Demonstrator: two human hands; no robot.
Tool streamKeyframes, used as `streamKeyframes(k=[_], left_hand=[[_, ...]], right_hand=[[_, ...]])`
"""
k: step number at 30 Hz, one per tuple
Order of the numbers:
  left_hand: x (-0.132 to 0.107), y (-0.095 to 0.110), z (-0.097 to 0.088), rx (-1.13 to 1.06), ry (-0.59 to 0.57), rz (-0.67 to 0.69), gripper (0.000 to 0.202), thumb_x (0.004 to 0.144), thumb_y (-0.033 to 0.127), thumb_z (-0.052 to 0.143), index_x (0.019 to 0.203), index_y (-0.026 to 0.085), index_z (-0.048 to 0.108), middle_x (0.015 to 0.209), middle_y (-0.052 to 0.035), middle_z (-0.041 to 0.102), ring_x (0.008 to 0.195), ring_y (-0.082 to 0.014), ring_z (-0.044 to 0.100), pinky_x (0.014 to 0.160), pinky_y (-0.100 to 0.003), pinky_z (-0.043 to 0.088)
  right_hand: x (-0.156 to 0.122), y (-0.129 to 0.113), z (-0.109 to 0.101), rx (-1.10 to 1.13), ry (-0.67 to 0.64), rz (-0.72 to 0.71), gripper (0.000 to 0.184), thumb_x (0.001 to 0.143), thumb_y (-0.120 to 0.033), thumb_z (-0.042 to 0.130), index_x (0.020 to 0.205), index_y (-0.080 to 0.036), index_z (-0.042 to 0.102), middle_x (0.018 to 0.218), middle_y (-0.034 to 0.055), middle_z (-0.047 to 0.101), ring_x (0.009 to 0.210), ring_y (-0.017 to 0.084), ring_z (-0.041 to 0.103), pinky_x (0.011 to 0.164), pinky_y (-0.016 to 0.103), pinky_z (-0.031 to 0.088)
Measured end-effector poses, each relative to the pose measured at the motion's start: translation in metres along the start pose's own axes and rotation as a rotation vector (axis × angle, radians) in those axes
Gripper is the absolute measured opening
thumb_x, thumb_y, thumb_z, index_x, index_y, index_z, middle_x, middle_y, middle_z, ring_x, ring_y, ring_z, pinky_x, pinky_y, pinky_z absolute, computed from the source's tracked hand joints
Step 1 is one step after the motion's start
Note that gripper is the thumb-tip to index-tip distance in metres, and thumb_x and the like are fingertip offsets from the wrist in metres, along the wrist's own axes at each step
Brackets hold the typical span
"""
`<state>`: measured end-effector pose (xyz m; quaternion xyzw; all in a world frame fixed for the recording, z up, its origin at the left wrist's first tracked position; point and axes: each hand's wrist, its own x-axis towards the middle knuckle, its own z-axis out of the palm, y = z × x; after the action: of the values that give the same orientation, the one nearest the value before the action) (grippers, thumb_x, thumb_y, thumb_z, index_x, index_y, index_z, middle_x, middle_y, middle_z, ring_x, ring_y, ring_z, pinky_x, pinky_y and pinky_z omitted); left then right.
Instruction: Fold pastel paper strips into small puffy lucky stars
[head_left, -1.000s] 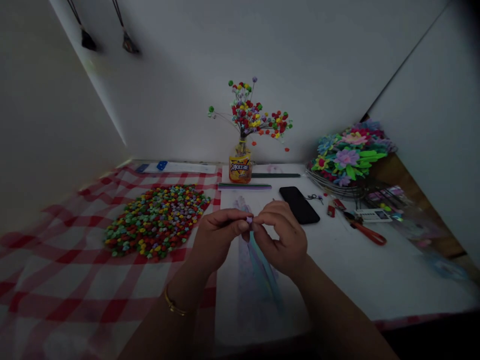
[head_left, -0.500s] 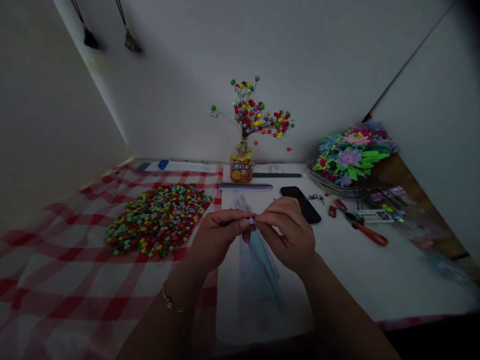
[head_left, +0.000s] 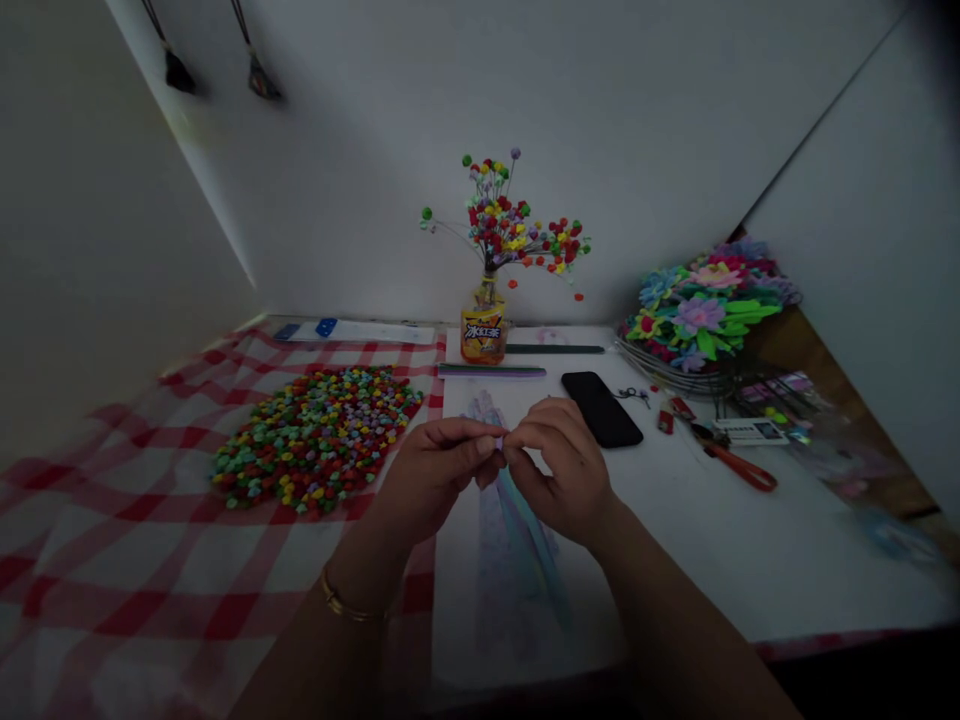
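Both hands meet over the white part of the table. My left hand (head_left: pixel 431 475) pinches a small lilac paper star (head_left: pixel 499 442) between thumb and forefinger. From the other side, the thumb and forefinger of my right hand (head_left: pixel 566 468) close on the same star, which the fingertips largely cover. Beneath the hands lie pale lilac and blue-green paper strips (head_left: pixel 529 535), partly on a clear sleeve. To the left, a broad heap of tiny folded stars (head_left: pixel 322 435) in red, green, yellow and purple spreads over the checked cloth.
A drink bottle (head_left: pixel 482 338) with beaded stems stands at the back. More strips (head_left: pixel 491 371) lie before it. On the right are a black phone (head_left: pixel 604 410), an orange-strapped item (head_left: pixel 739 468) and a pile of fluffy flowers (head_left: pixel 701 310). Red-white checked cloth (head_left: pixel 150 560) covers the left.
My right hand has shifted slightly left and its fingertips have drawn closer to the left ones around the lilac star. My left hand stays nearly in place.
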<state>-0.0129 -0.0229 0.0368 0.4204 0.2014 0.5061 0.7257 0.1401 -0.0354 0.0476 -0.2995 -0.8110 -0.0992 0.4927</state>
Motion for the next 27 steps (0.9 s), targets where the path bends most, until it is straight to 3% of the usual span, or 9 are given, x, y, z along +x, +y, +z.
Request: streamKeyframes(k=[5,9,13,21,27], left_hand=[[0.002,-0.006,0.009,-0.151,0.078,-0.029,0.013,0.062,0.019,0.073,0.074,0.015,0.070,0.060,-0.0007,0.063,0.050,-0.0070,0.051,0.054,-0.023,0.042],[0.002,-0.004,0.004,-0.106,0.091,-0.020,0.009,0.061,0.018,0.073,0.069,0.015,0.069,0.058,-0.0013,0.063,0.051,-0.0083,0.052,0.051,-0.022,0.040],[0.000,0.002,-0.002,-0.006,0.010,-0.021,0.008,0.064,0.019,0.071,0.070,0.014,0.070,0.049,-0.0001,0.058,0.046,-0.0077,0.048,0.048,-0.023,0.036],[0.000,0.003,-0.007,0.024,-0.048,-0.052,0.006,0.064,0.018,0.071,0.069,0.014,0.070,0.051,-0.0003,0.059,0.043,-0.0067,0.046,0.046,-0.023,0.032],[0.001,0.002,-0.009,0.030,-0.036,-0.099,0.008,0.063,0.018,0.072,0.068,0.013,0.069,0.051,-0.0008,0.059,0.042,-0.0063,0.046,0.045,-0.022,0.033]], right_hand=[[-0.004,-0.002,0.006,-0.113,0.146,0.067,0.008,0.076,-0.013,0.056,0.079,-0.021,0.054,0.074,0.0029,0.059,0.075,0.018,0.053,0.074,0.037,0.041],[-0.001,-0.001,0.001,-0.076,0.071,0.047,0.010,0.076,-0.013,0.059,0.082,-0.020,0.057,0.073,0.0021,0.061,0.074,0.017,0.054,0.075,0.037,0.041],[0.001,0.001,-0.005,0.003,0.074,0.047,0.009,0.076,-0.015,0.061,0.083,-0.020,0.059,0.073,0.0020,0.061,0.074,0.017,0.054,0.074,0.036,0.042],[0.004,0.001,-0.010,0.029,-0.095,0.005,0.006,0.079,-0.014,0.056,0.082,-0.020,0.056,0.075,0.0028,0.060,0.074,0.017,0.053,0.074,0.036,0.042],[0.003,-0.003,-0.004,0.009,-0.096,0.012,0.006,0.080,-0.015,0.050,0.079,-0.019,0.054,0.075,0.0039,0.058,0.077,0.018,0.052,0.073,0.036,0.043]])
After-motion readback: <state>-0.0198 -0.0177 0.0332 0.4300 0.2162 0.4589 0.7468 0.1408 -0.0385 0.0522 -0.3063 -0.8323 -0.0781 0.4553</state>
